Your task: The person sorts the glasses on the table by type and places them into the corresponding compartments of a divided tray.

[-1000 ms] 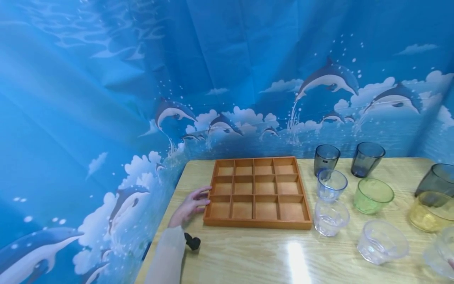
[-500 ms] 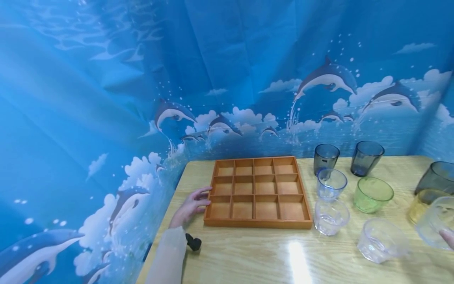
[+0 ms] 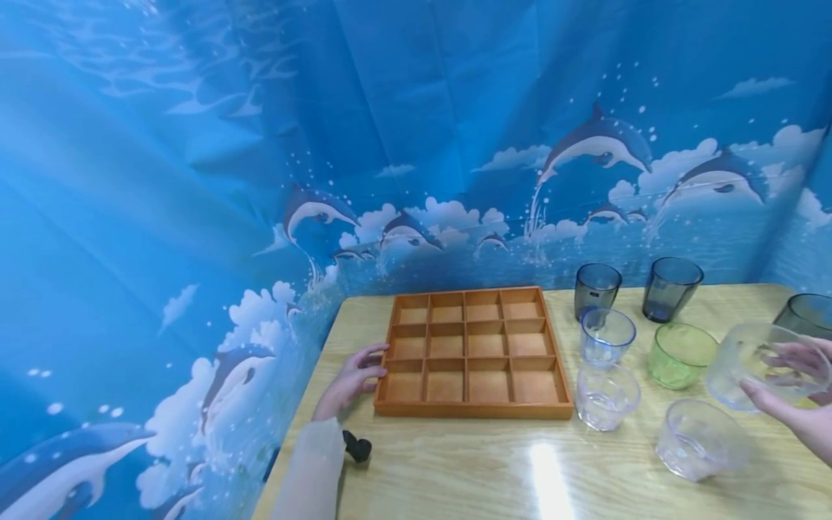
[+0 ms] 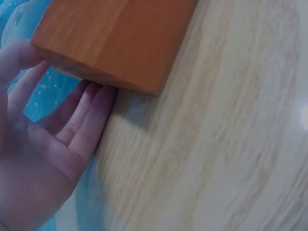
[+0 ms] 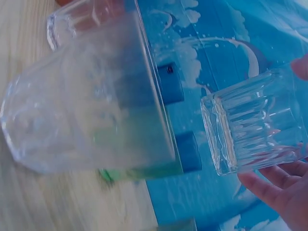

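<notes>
Held clear glass: one, ribbed, [image 3: 731, 368], right side of the head frame; appears raised off the table [image 3: 455, 469].
Right grip: [image 3: 806, 422] enters from the right edge of the head frame; thumb on the near side, fingers on the far side, pinching the held clear glass.
Long axis: near upright, mouth up; in the right wrist view, roughly parallel to that of the front clear glass [image 5: 86, 106], as it appears to be, filling the left half.
Governing relation: the held clear glass lies left of the palm, toward the green glass [image 3: 679, 361], whose right edge it nearly meets in the head frame; real gap cannot be told.
Front clear glass: lower right of the head frame, below and left of the held clear glass.
Tray: wooden, [image 3: 473, 410] twelve compartments, centre of the head frame, well left of the held clear glass; long side runs left to right.
Between tray and green glass: blue-rimmed glass [image 3: 606, 339], with another clear glass [image 3: 604, 397] below it, near the tray's right side.
Left grip: [image 3: 351, 379] at the tray's left side, fingers extended, fingertips touching it.
Nearer hand: right for the glasses, left for the tray.
</notes>
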`<state>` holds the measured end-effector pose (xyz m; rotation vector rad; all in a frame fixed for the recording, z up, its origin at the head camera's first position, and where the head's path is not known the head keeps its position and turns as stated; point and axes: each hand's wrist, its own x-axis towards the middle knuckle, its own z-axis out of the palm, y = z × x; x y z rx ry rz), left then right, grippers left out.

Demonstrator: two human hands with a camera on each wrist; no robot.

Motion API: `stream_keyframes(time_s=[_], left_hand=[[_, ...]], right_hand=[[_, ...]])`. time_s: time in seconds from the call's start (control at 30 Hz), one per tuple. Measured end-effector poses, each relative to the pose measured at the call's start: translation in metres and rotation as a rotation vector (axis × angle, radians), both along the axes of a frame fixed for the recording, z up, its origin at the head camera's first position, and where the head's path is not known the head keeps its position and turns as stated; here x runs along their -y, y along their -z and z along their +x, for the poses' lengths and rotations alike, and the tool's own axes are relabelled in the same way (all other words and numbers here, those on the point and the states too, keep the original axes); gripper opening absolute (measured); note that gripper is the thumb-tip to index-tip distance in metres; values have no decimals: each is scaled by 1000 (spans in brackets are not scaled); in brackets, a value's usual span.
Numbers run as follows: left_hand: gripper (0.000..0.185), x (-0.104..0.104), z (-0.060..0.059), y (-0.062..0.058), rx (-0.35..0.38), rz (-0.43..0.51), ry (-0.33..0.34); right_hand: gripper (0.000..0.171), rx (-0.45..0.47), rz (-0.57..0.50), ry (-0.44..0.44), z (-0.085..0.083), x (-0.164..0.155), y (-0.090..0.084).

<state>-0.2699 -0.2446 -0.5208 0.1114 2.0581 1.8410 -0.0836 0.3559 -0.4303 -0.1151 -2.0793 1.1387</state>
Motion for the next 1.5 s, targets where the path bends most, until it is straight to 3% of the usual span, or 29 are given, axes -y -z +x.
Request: stream_keyframes(time_s=[0.13, 0.2, 0.4, 0.6, 0.83, 1.23, 1.5], left_hand=[[52, 1, 1, 2, 1, -7, -2], [53, 1, 1, 2, 1, -5, -3], [53, 0, 2, 5, 1, 15, -20], [52, -1, 4, 8, -1, 17, -54], [54, -8, 15, -15, 13, 24, -28], [53, -10, 18, -18, 6, 5, -29], [51, -3, 9, -1, -32, -13, -29]], right_hand=[[82, 35, -8, -65, -8, 8, -1], [75, 69, 22, -78, -12, 13, -2], [81, 166, 55, -77, -20, 32, -6], [82, 182, 38, -114, -34, 50, -8], [83, 184, 9, -215, -50, 74, -10], [85, 162, 18, -329, -75, 125, -17], [86, 156, -20, -397, -93, 159, -22]])
